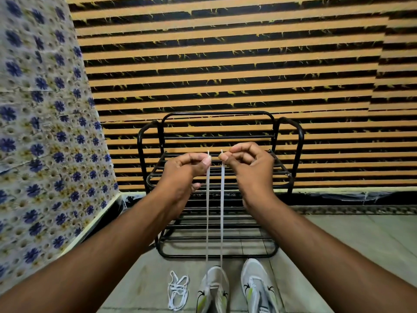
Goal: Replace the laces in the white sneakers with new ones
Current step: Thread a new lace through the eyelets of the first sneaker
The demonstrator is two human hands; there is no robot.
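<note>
- A loose lace bundle lies on the floor, left of the sneakers.
- Left hand pinches one end of the new lace, raised from the left sneaker.
- Right hand pinches the other end.
- The right sneaker stands beside it.

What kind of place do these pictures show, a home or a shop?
Probably a home, likely a corner for shoes: an empty black metal shoe rack stands against a wall with orange and black stripes, on a grey tiled floor.

Each hand, left hand and right hand, pinches a lace end above the sneaker.
</note>
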